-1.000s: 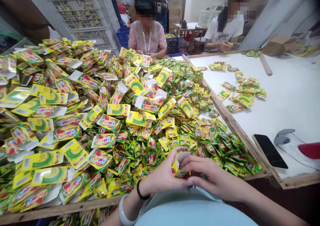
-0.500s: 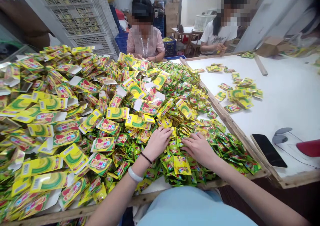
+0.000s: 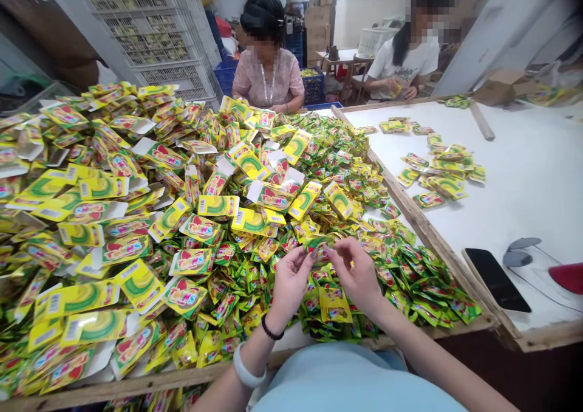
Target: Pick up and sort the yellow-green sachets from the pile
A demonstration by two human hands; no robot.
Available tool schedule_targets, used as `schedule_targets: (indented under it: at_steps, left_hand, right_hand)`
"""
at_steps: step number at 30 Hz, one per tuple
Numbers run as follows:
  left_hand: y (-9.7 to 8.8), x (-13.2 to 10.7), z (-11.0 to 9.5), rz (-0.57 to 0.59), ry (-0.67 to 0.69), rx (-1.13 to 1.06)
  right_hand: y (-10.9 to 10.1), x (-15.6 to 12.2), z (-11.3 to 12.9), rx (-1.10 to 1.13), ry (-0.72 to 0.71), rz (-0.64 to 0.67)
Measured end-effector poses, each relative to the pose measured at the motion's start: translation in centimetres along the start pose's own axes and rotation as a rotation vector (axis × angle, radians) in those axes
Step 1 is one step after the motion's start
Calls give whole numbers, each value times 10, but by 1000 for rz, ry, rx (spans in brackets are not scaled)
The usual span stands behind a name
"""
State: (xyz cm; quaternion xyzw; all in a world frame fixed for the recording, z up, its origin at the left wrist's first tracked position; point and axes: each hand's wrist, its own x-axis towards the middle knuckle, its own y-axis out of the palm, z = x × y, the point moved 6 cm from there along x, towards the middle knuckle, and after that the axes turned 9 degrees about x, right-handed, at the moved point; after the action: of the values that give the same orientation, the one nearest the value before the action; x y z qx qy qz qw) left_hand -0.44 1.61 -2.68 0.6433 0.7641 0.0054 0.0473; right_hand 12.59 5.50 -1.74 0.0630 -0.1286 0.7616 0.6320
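The left hand (image 3: pixel 288 280) and the right hand (image 3: pixel 357 273) are up close together over the near edge of a big heap of small green packets (image 3: pixel 346 187). Both hands are pinched nearly shut — each holds one end of a single packet (image 3: pixel 320 244), lifted just above the heap. It may be more than one packet; the view is too small to be sure.

To the left lies a big pile of flat yellow boxes (image 3: pixel 91 230). Many have their white flaps open, and they look not yet filled. So a lot seems left to do: the heap of packets is large, and no filled box shows near the hands.

The surface (image 3: pixel 150 380) has a wooden rim along the near side. On the white surface (image 3: pixel 523 175) to the right are a few more packets, well apart from the hands, and a dark phone (image 3: pixel 497 270) near the edge.

Two other people sit at the far side — each has their hands at their own work.
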Motion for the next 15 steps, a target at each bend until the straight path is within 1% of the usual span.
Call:
schedule_targets:
  at_steps: [1, 2, 4, 5, 6, 7, 8, 9, 10, 12, 13, 14, 15]
  left_hand:
    - [1, 0, -3, 0, 25, 38]
    - [4, 3, -7, 20, 65, 89]
    - [8, 14, -18, 67, 197, 246]
    - [9, 24, -25, 63, 283, 356]
    - [8, 37, -31, 33, 365, 488]
    - [7, 52, -37, -23, 428, 638]
    - [6, 68, -41, -92, 462, 801]
    - [4, 86, -44, -157, 461, 968]
    - [4, 103, -44, -197, 436, 1127]
    - [6, 129, -42, -217, 371, 1361]
    - [7, 135, -40, -211, 354, 1418]
    - [8, 137, -40, -209, 353, 1435]
    - [7, 134, -40, -214, 367, 1416]
  right_hand:
    - [-5, 1, 0, -7, -8, -12]
    - [-9, 3, -2, 35, 16, 9]
    - [-12, 8, -7, 187, 118, 127]
    - [-14, 9, -9, 248, 163, 177]
    - [-18, 11, -9, 280, 185, 191]
    - [-23, 14, -9, 280, 188, 167]
    - [-30, 16, -9, 258, 179, 125]
    - [-37, 17, -10, 231, 163, 83]
    - [-42, 18, -10, 206, 148, 59]
    - [-51, 19, -11, 168, 121, 36]
    - [-54, 20, -11, 153, 112, 30]
    - [-58, 20, -10, 144, 104, 21]
    - [-62, 21, -7, 145, 99, 10]
